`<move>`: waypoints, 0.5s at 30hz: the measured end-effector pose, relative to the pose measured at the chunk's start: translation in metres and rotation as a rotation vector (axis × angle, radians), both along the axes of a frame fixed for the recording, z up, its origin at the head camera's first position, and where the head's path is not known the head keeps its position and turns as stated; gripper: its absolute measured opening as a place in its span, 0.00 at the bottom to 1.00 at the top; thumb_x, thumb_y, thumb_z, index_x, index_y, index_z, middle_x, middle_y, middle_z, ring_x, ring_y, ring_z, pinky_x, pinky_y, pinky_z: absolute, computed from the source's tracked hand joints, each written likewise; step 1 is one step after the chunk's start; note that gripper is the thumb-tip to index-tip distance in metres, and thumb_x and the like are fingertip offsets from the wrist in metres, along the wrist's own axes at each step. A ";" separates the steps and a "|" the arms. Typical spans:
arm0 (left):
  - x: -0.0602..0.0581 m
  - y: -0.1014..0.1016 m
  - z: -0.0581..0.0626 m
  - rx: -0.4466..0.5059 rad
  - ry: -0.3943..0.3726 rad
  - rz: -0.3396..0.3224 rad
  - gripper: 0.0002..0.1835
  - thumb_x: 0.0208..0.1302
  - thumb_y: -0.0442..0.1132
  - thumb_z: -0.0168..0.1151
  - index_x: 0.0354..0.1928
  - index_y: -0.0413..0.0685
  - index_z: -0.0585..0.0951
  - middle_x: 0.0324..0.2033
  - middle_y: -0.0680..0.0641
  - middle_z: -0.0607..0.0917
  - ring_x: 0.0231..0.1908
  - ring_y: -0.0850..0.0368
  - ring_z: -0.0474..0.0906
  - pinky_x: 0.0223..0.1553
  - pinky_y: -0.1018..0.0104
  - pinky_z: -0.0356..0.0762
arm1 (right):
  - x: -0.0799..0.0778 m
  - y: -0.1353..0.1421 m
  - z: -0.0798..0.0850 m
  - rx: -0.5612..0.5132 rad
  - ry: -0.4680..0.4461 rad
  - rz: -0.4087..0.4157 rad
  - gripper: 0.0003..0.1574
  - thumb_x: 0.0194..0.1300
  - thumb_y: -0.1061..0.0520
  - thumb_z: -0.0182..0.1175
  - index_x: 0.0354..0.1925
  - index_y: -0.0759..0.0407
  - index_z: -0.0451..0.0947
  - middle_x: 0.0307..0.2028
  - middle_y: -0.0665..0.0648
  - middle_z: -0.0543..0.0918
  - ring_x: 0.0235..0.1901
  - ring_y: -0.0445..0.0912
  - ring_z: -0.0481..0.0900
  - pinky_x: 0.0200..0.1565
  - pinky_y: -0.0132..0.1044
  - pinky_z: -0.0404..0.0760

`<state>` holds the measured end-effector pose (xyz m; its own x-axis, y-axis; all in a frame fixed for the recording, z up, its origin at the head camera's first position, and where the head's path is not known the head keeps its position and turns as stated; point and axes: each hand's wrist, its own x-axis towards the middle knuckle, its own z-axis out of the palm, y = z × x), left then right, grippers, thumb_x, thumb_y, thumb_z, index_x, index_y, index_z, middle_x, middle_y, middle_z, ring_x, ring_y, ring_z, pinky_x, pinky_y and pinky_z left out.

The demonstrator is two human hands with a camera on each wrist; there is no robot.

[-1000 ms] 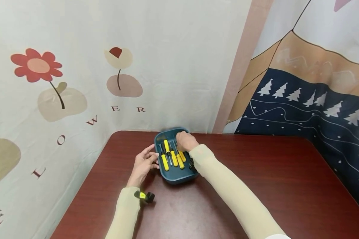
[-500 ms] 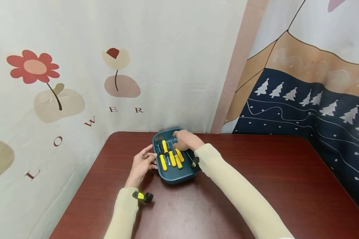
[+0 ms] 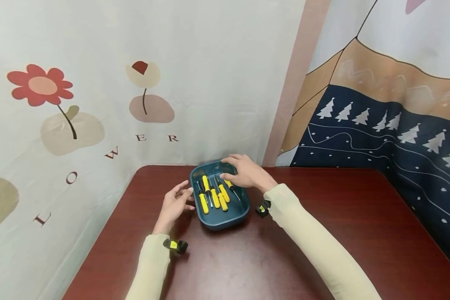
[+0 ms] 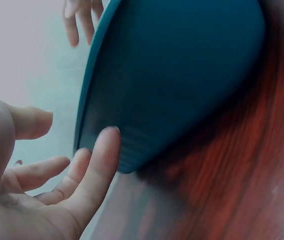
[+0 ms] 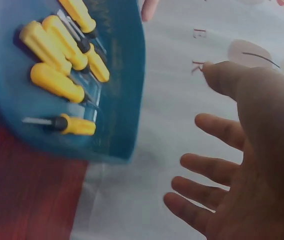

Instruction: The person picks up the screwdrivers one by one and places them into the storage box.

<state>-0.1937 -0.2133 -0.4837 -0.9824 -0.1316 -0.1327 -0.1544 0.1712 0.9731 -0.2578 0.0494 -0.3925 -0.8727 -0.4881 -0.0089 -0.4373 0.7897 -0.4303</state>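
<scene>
A dark blue-green tray (image 3: 225,223) stands near the table's back edge. Several yellow-handled screwdrivers (image 3: 214,198) lie in it side by side. The rightmost screwdriver (image 5: 79,125) points its shaft the opposite way from most of the others. My right hand (image 3: 249,171) is spread above the tray's far right corner, its fingers apart and holding nothing. On the other side, my left hand (image 3: 174,206) has its fingers loosely bent beside the left wall; in the left wrist view its fingertips lie close to that wall, and I cannot tell whether they touch.
The reddish-brown table (image 3: 322,233) extends in front of the tray and to its right. Just behind the back edge hangs a pale curtain (image 3: 225,83) with printed flowers. A dark blue printed cloth (image 3: 360,137) hangs at the right.
My right hand has come up out of the tray and moved right, its fingers spreading. A screwdriver at the tray's right side is now uncovered. The left hand stays nearly still.
</scene>
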 end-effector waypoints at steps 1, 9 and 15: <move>0.000 -0.001 0.001 -0.020 0.008 0.001 0.30 0.77 0.47 0.58 0.77 0.53 0.67 0.57 0.38 0.81 0.47 0.48 0.85 0.43 0.54 0.90 | 0.001 0.005 0.001 -0.017 0.012 -0.004 0.39 0.72 0.33 0.59 0.75 0.42 0.67 0.79 0.55 0.60 0.78 0.56 0.57 0.73 0.59 0.69; 0.006 -0.017 0.011 -0.304 0.113 0.025 0.36 0.74 0.60 0.57 0.78 0.54 0.65 0.66 0.39 0.75 0.60 0.39 0.81 0.60 0.46 0.83 | 0.011 0.045 0.001 -0.072 0.110 -0.064 0.42 0.70 0.29 0.58 0.75 0.39 0.66 0.80 0.54 0.57 0.79 0.54 0.53 0.74 0.62 0.65; 0.009 -0.028 0.015 -0.460 0.206 0.028 0.39 0.73 0.62 0.57 0.79 0.52 0.62 0.72 0.39 0.68 0.69 0.39 0.71 0.66 0.42 0.77 | 0.016 0.080 0.000 -0.071 0.182 -0.132 0.44 0.69 0.29 0.58 0.77 0.39 0.64 0.81 0.54 0.55 0.80 0.57 0.51 0.75 0.65 0.61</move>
<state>-0.1850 -0.2415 -0.4683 -0.9773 -0.1575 0.1415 0.0223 0.5881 0.8085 -0.2420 0.1291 -0.3928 -0.9133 -0.3631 0.1845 -0.4073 0.8160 -0.4103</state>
